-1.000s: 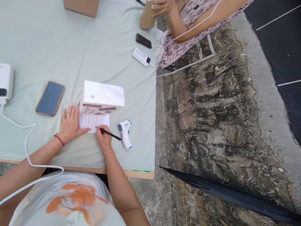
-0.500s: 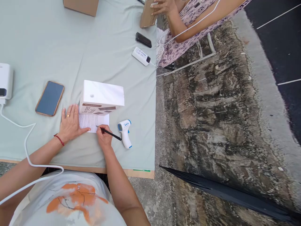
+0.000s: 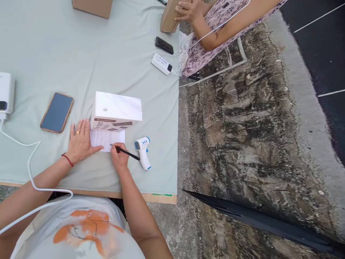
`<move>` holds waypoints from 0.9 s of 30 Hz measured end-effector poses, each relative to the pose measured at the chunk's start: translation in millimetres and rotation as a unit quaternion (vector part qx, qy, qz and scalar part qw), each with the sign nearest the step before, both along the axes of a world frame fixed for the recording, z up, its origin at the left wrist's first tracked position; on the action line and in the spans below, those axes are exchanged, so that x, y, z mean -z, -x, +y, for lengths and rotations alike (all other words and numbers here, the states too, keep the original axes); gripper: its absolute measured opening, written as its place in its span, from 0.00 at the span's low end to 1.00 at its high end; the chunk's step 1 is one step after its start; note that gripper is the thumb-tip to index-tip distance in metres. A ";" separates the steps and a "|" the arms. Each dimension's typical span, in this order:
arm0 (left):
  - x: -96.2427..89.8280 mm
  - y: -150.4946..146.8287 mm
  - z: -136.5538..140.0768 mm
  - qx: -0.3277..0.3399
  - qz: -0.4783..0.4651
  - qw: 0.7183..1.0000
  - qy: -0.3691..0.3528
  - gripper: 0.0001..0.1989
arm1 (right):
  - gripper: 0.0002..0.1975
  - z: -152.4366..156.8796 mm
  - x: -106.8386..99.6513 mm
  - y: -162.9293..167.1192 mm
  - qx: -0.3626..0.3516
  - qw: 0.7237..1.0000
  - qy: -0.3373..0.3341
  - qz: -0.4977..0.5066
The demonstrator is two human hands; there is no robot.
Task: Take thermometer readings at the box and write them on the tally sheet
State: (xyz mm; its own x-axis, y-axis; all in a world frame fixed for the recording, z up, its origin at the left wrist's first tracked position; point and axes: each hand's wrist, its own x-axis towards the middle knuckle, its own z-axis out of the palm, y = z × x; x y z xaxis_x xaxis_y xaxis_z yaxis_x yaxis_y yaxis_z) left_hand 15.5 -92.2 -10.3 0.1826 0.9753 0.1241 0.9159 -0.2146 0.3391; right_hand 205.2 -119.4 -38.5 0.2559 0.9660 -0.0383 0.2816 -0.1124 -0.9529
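Observation:
My right hand is closed around a black pen, its tip touching a sheet of paper covered in small rows of marks. Flat on the cloth at the sheet's left edge lies my left hand, fingers stretched out and the thumb over the paper's lower corner. Directly behind the paper stands a white box with brown print, hiding the sheet's far part. A white and blue infrared thermometer lies just right of the pen's back end.
A phone lies left of the box. A white power bank with a cable crosses over my left arm. At the far right edge are a white device, a black device, and another person's hands on a cardboard box.
The other person's hand and arm have shifted slightly at the cardboard box. My hands and the pen stay in nearly the same place.

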 end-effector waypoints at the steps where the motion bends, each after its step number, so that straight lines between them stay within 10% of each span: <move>1: 0.2 0.2 0.0 0.000 -0.001 1.000 -0.001 0.62 | 0.11 0.1 0.2 0.0 0.003 1.000 0.000 -0.001; 27: 0.1 1.3 0.3 0.004 -0.009 1.000 -0.002 0.62 | 0.11 -0.9 0.7 0.5 0.034 0.999 0.002 0.012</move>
